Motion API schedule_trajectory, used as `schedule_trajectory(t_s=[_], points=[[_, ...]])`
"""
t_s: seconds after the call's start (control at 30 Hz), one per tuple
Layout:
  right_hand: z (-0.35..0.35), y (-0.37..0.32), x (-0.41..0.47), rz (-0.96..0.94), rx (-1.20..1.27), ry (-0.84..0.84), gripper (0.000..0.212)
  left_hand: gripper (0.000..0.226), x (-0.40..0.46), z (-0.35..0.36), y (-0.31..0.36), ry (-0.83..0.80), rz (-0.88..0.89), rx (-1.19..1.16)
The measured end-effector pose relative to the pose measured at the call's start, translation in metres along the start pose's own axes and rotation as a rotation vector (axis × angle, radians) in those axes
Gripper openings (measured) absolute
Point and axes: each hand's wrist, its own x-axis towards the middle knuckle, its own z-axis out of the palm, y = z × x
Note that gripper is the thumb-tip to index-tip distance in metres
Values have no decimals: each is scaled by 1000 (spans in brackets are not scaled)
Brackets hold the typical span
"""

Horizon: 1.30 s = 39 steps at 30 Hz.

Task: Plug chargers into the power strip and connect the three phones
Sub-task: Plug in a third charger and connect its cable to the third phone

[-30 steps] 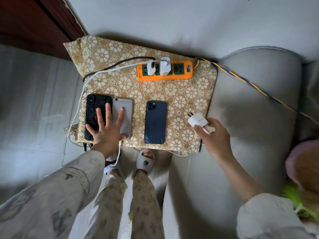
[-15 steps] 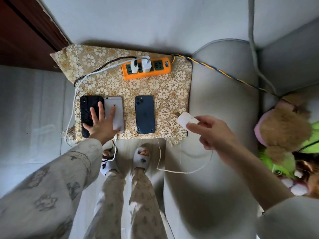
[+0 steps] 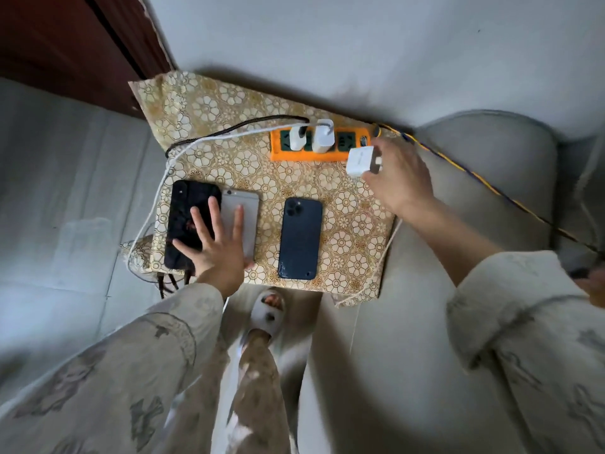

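Observation:
An orange power strip (image 3: 307,155) lies at the back of the flower-patterned table top (image 3: 353,224), with two white chargers (image 3: 310,136) plugged into it. My right hand (image 3: 397,181) grips a third white charger (image 3: 359,161) just right of the strip's free socket. Three phones lie face down in a row: a black phone (image 3: 186,217), a silver phone (image 3: 250,211) and a dark blue phone (image 3: 300,238). My left hand (image 3: 216,247) rests flat, fingers spread, across the black and silver phones.
A grey sofa arm (image 3: 458,198) adjoins the table on the right, a grey wall stands behind. A yellow-and-blue braided cord (image 3: 484,181) runs from the strip over the sofa. White and black cables (image 3: 196,142) loop off the table's left edge. My slippered foot (image 3: 268,309) stands below.
My right hand has carried the white charger from the table's front right corner up to the right end of the power strip. My left hand stays on the phones.

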Motion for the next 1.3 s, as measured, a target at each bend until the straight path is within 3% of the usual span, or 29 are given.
schedule_trajectory(t_s=[0.13,0.53,0.8,1.03,1.3], points=[[2,3,37,-126,-163,41,43,107,2,2,0,4,1,-2],[12,17,67,-227,-132,-21,47,110,3,4,-1,17,-7,-17],[12,6,72,-336,-250,-100,49,108,3,4,-2,10,-1,-28],[18,-3,73,-416,-187,-115,47,109,3,5,-2,27,-7,-15],[20,0,77,-376,-109,-129,47,111,2,6,-2,53,-8,-1]])
